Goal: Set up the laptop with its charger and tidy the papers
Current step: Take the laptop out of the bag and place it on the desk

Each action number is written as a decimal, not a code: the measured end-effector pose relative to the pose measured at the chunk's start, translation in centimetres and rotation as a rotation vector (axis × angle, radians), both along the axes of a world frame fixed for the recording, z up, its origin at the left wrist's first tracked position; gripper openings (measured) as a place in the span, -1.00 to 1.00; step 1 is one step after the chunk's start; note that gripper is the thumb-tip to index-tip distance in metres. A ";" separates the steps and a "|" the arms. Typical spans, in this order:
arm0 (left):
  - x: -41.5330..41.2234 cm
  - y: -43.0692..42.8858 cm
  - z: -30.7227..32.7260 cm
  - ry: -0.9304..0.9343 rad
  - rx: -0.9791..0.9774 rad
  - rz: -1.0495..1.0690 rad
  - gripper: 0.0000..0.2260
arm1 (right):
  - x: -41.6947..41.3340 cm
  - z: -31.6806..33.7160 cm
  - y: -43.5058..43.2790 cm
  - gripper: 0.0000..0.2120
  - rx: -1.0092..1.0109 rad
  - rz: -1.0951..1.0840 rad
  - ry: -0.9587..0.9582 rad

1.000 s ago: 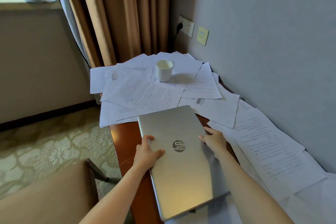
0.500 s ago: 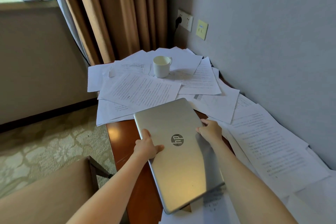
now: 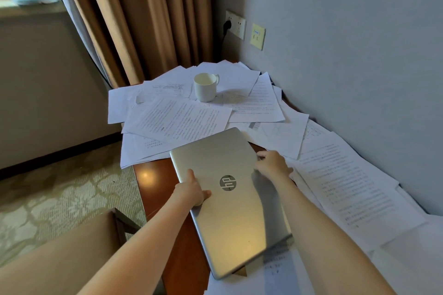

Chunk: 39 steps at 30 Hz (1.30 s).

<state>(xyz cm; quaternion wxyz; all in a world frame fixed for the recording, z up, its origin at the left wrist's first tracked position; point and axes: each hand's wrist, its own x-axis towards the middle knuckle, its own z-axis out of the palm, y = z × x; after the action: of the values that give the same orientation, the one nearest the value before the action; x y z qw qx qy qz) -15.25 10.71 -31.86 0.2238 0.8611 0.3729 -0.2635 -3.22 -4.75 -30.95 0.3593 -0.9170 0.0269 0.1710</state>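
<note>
A closed silver laptop (image 3: 225, 201) lies lengthwise on the brown desk (image 3: 153, 189), partly over loose papers (image 3: 177, 122). My left hand (image 3: 191, 190) grips its left edge, thumb on the lid. My right hand (image 3: 273, 164) holds the right edge near the far corner, fingers curled over it. Printed sheets (image 3: 345, 187) are scattered along the wall side and across the far end of the desk. A black plug (image 3: 227, 25) sits in the wall socket; its cable drops behind the desk. No charger brick shows.
A white mug (image 3: 205, 86) stands on the papers at the far end. A brown curtain (image 3: 143, 19) hangs behind the desk. A chair back (image 3: 60, 254) is at the lower left. A yellow switch plate (image 3: 257, 36) is on the grey wall.
The laptop has slid a little toward the far end of the desk with both hands on its edges. My right hand has shifted slightly forward along the right edge.
</note>
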 end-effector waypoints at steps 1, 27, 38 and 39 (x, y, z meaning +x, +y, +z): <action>0.0 -0.3 0.3 0.040 0.091 -0.070 -0.37 | 0.3 0.7 -0.1 -0.80 0.123 -0.061 0.030; 10.9 -15.9 0.8 -0.210 0.252 -1.439 -0.70 | -9.2 -6.3 -9.7 -0.04 -0.277 -0.326 -0.175; 10.4 -13.2 -4.0 -0.717 -0.161 -1.446 -0.55 | -8.5 -6.3 -8.7 -0.41 -0.492 -0.709 -0.114; 10.4 -13.2 -4.1 -0.732 -0.165 -1.428 -0.62 | -8.3 -6.6 -8.8 -0.49 -0.532 -0.720 -0.104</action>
<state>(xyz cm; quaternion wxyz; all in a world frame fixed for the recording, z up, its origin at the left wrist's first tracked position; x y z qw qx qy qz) -4.86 -2.49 -35.93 0.1723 0.9039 -0.3851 -0.0708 -11.53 -13.55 -37.53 0.1488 -0.9171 0.3691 -0.0243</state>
